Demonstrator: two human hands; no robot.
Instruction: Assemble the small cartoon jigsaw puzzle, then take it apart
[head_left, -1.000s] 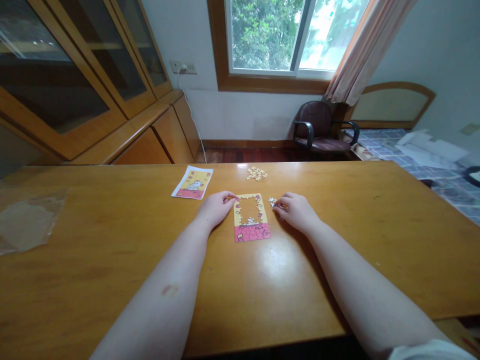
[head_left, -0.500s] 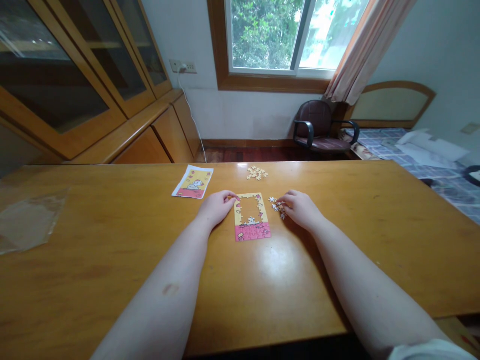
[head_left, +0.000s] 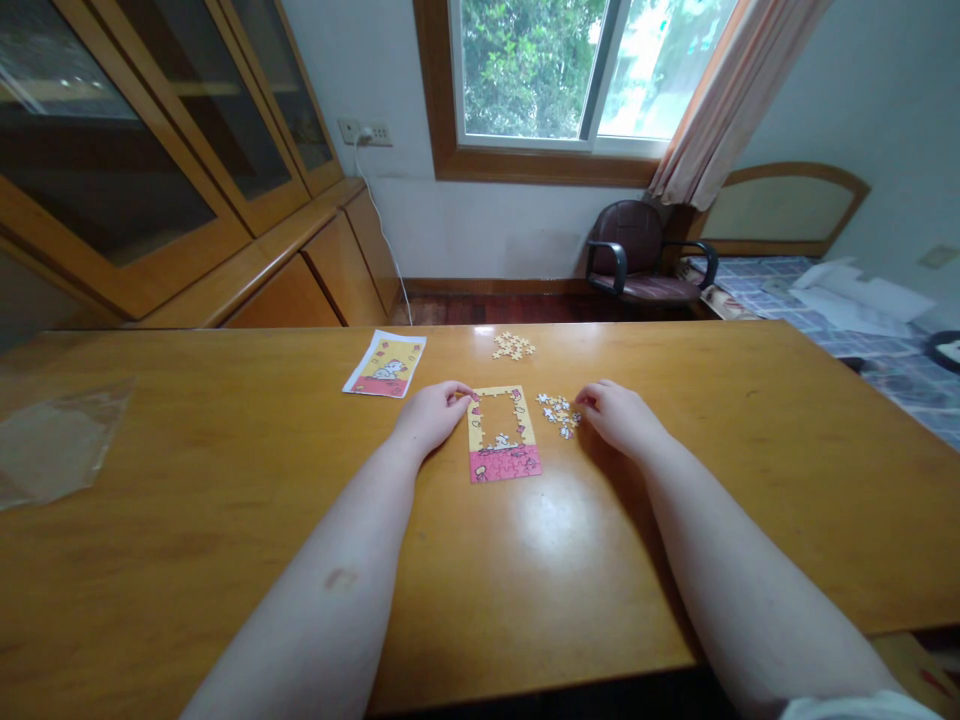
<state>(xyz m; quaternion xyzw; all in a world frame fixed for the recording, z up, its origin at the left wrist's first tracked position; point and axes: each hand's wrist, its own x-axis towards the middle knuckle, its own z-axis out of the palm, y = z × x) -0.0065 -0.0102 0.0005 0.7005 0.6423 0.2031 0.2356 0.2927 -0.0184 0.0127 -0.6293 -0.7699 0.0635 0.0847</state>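
A partly built jigsaw puzzle lies on the wooden table, yellow above and pink below, with a gap in its middle. White pieces with scalloped edges show along the bottom of that gap. My left hand rests at the puzzle's upper left edge, thumb and forefinger closed against it. Just right of the puzzle is a small pile of loose white puzzle pieces. At the pile's right side is my right hand, fingers curled together with the tips by the pieces. Whether a piece sits between those fingertips is hidden.
Behind the puzzle lies a heap of yellowish puzzle pieces. A printed picture sheet is at the back left. A clear plastic bag lies at the far left of the table. An office chair stands beyond.
My right hand has shifted right, and more of the white pieces show, spread slightly wider to the right. The left hand and the puzzle have stayed in place.
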